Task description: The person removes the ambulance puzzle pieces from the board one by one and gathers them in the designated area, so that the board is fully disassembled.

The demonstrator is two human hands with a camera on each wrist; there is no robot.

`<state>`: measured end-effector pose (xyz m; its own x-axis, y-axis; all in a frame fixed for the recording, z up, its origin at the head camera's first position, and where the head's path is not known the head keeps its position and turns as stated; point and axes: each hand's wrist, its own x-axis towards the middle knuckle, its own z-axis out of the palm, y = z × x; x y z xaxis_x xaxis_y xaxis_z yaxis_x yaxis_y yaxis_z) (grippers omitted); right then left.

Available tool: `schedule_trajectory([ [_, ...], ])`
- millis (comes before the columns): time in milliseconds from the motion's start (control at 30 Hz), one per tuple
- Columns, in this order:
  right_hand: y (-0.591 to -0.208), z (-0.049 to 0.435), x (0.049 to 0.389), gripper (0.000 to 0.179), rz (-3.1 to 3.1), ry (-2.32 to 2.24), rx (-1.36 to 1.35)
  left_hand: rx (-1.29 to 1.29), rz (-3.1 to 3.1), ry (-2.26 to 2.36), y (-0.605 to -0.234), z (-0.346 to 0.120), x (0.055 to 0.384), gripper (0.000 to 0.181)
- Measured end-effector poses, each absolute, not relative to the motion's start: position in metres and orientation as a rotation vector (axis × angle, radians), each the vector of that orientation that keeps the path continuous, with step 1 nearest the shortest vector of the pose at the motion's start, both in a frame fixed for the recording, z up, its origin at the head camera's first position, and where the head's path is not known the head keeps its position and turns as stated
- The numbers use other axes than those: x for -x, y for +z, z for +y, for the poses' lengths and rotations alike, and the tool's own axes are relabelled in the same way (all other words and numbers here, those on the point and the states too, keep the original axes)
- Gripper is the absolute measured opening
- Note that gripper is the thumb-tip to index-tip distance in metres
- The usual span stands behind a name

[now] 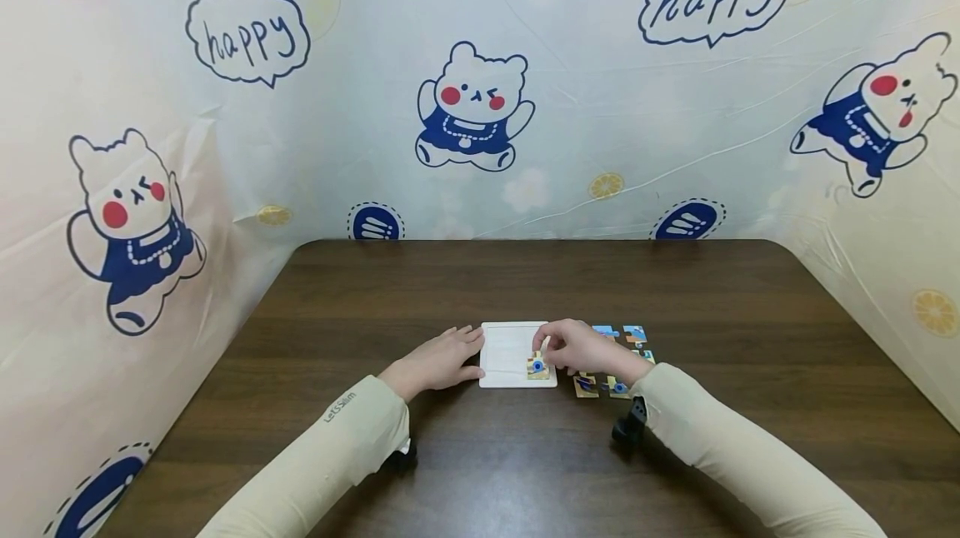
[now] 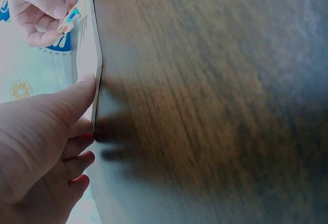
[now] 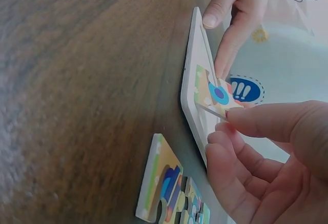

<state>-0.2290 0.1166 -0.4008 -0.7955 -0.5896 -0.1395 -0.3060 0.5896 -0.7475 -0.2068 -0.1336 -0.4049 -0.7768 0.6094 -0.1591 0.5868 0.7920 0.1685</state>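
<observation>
A white puzzle tray lies flat on the table, its raised rim visible in all views. My right hand pinches a jigsaw piece with a blue round pattern between thumb and fingers. In the right wrist view this jigsaw piece is tilted, one edge down at the tray's near right corner. My left hand rests at the tray's left edge, thumb and fingertips touching the rim with the fingers fairly straight. The left wrist view shows the left thumb against the tray's edge.
Several loose jigsaw pieces lie on the brown table to the right of the tray, partly hidden under the right forearm. A patterned curtain hangs behind the table and along both sides.
</observation>
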Motion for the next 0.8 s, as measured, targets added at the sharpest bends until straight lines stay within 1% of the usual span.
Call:
schedule_trajectory([
  [367,-0.397,0.126,0.23,0.013,2.447,-1.074,0.775,-0.931,2.771,0.173,-0.404,-0.133,0.206,0.059],
  [800,-0.39,0.163,0.237,0.011,2.413,-1.111,0.753,-0.935,2.764,0.185,-0.403,-0.134,0.206,0.059],
])
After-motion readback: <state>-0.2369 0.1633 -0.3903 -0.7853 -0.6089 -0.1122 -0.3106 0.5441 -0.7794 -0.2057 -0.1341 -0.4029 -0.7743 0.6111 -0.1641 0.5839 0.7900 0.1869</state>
